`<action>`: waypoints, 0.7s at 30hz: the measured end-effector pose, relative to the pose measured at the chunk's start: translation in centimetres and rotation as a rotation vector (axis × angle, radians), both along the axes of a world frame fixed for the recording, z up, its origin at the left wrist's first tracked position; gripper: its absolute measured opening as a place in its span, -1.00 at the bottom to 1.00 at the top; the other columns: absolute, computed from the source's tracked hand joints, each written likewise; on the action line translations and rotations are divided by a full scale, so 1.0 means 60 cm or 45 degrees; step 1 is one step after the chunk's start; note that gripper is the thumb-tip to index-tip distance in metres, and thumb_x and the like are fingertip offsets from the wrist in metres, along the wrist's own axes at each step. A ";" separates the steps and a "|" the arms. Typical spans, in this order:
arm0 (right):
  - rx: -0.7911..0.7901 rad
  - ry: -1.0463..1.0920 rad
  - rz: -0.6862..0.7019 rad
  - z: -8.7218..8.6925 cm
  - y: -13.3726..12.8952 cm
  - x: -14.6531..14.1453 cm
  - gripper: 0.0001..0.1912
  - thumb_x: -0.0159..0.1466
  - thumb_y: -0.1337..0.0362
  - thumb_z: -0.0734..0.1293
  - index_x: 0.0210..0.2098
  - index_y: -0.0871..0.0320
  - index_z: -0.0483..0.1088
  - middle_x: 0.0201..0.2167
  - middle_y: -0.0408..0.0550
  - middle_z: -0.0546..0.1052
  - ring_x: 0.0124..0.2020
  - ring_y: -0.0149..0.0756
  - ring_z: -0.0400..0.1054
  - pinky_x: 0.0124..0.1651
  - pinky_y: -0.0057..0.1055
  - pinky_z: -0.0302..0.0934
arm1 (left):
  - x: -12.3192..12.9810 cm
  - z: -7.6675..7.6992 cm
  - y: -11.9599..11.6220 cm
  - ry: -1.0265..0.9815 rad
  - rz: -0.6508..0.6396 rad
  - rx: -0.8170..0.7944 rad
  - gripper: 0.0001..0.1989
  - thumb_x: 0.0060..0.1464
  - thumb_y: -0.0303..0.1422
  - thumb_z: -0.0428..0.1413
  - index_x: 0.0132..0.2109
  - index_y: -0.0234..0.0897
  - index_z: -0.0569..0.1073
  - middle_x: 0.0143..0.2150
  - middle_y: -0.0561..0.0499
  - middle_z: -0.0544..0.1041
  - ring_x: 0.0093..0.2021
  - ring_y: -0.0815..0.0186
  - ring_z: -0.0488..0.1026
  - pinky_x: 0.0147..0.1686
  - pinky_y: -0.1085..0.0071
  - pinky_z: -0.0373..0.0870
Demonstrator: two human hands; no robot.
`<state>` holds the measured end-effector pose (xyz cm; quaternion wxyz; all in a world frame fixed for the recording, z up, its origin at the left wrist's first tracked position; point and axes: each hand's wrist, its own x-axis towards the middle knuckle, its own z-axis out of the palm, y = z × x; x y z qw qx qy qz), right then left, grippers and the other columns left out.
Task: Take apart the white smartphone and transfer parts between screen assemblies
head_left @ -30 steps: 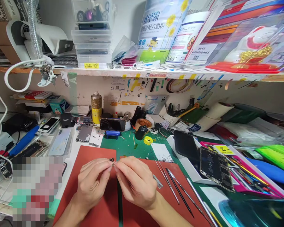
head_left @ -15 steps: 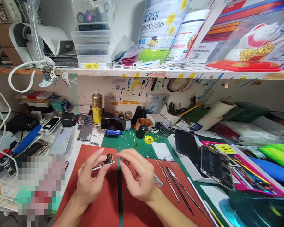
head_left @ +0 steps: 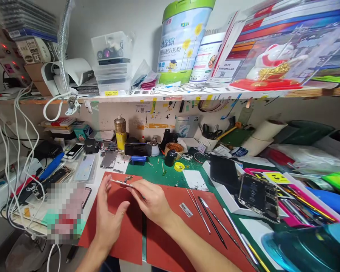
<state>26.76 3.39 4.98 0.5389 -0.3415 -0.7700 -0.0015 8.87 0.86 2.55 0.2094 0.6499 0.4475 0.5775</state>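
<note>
My right hand (head_left: pixel 151 198) pinches the near end of a thin, flat phone part (head_left: pixel 121 184) with a pale edge. A small dark flex-like piece sticks up from its top. The part is seen nearly edge-on, so its face is hidden. My left hand (head_left: pixel 109 215) is open beside it, thumb well apart from the fingers. Its fingertips are close to the part's far end; whether they touch I cannot tell. Both hands are above the red mat (head_left: pixel 124 230).
Tweezers (head_left: pixel 198 209) and several thin tools lie on the mat's right side, near a small metal strip (head_left: pixel 186 210). An opened phone (head_left: pixel 259 196) rests on a white box. A phone on a blue stand (head_left: pixel 138 160) stands behind. White cables (head_left: pixel 17 151) hang at left below the shelf (head_left: pixel 147 97).
The phone part has passed from my left hand's grip to my right hand, which has moved left. My left hand has opened. The camera view has shifted too.
</note>
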 end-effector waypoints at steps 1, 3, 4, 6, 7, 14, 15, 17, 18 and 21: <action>0.032 -0.026 -0.018 0.003 -0.005 -0.008 -0.82 0.49 0.41 0.28 -0.18 0.19 0.53 -0.36 -0.01 0.63 -0.36 -0.28 0.53 -0.29 -0.39 0.42 | 0.006 -0.006 -0.006 -0.034 -0.040 -0.037 -0.13 0.25 -0.12 0.29 0.54 -0.05 0.06 0.55 -0.26 0.16 0.51 0.01 0.20 0.42 0.04 0.27; 0.079 -0.080 -0.061 0.010 -0.016 -0.028 -0.77 0.49 0.41 0.24 -0.19 0.21 0.54 -0.41 0.00 0.60 -0.41 -0.28 0.50 -0.36 -0.39 0.38 | 0.019 -0.012 -0.013 -0.136 -0.107 -0.107 -0.08 0.25 -0.06 0.28 0.56 -0.06 -0.01 0.56 -0.27 0.14 0.52 0.03 0.18 0.39 0.11 0.32; 0.089 -0.106 -0.085 0.015 -0.022 -0.039 -0.75 0.49 0.42 0.22 -0.19 0.23 0.54 -0.42 0.01 0.59 -0.43 -0.27 0.48 -0.38 -0.39 0.36 | 0.025 -0.011 -0.014 -0.213 -0.117 -0.152 -0.11 0.28 -0.05 0.25 0.56 -0.08 0.01 0.54 -0.26 0.19 0.51 0.06 0.20 0.37 0.15 0.34; 0.083 -0.153 -0.134 0.026 -0.038 -0.060 -0.73 0.49 0.44 0.20 -0.19 0.25 0.54 -0.41 0.05 0.58 -0.44 -0.25 0.47 -0.39 -0.37 0.35 | 0.034 -0.005 -0.015 -0.424 -0.091 -0.277 -0.26 0.34 -0.02 0.17 0.51 -0.11 0.14 0.45 -0.24 0.35 0.46 0.12 0.30 0.31 0.23 0.41; 0.059 -0.182 -0.155 0.033 -0.048 -0.068 -0.73 0.49 0.45 0.20 -0.19 0.26 0.54 -0.39 0.06 0.58 -0.43 -0.23 0.47 -0.39 -0.36 0.35 | 0.036 0.001 -0.016 -0.547 -0.084 -0.364 -0.33 0.36 0.00 0.12 0.47 -0.15 0.23 0.39 -0.24 0.43 0.40 0.13 0.38 0.27 0.25 0.46; -0.626 0.033 -0.136 0.050 -0.149 -0.035 -0.78 0.49 0.21 0.26 -0.06 0.17 0.52 -0.25 0.04 0.59 -0.36 -0.22 0.47 -0.30 -0.33 0.36 | 0.032 0.067 -0.051 -1.414 -0.391 -1.154 -0.35 0.37 0.12 -0.02 0.18 -0.36 0.55 -0.03 -0.27 0.69 -0.06 0.02 0.67 -0.02 0.14 0.62; -0.786 0.179 -0.164 0.045 -0.162 -0.023 -0.74 0.49 0.13 0.28 -0.09 0.16 0.52 -0.27 0.02 0.58 -0.39 -0.25 0.44 -0.32 -0.35 0.33 | 0.030 0.077 -0.057 -1.466 -0.474 -1.227 -0.35 0.37 0.12 -0.01 0.19 -0.36 0.55 -0.04 -0.26 0.69 -0.08 0.01 0.67 -0.03 0.13 0.61; -1.184 0.477 -0.111 0.030 -0.187 -0.005 -0.63 0.45 -0.05 0.32 -0.14 0.15 0.52 -0.40 -0.07 0.53 -0.48 -0.32 0.36 -0.42 -0.40 0.23 | 0.028 0.089 -0.065 -1.487 -0.579 -1.356 -0.37 0.35 0.10 0.04 0.22 -0.33 0.54 -0.06 -0.26 0.69 -0.11 0.00 0.67 -0.07 0.11 0.62; -1.405 0.614 -0.012 0.021 -0.197 0.000 -0.57 0.42 -0.13 0.34 -0.14 0.15 0.51 -0.48 -0.12 0.48 -0.53 -0.35 0.32 -0.48 -0.43 0.16 | 0.029 0.092 -0.068 -1.476 -0.604 -1.399 -0.39 0.34 0.09 0.06 0.23 -0.30 0.54 -0.06 -0.25 0.69 -0.12 0.00 0.67 -0.10 0.11 0.62; -1.824 0.950 0.331 -0.008 -0.220 -0.001 -0.46 0.33 -0.24 0.38 -0.22 0.16 0.46 -0.64 -0.23 0.35 -0.65 -0.43 0.23 -0.60 -0.49 -0.07 | 0.036 0.083 -0.071 -1.420 -0.646 -1.471 -0.43 0.33 0.06 0.09 0.24 -0.24 0.53 -0.01 -0.22 0.68 -0.12 0.02 0.67 -0.12 0.14 0.61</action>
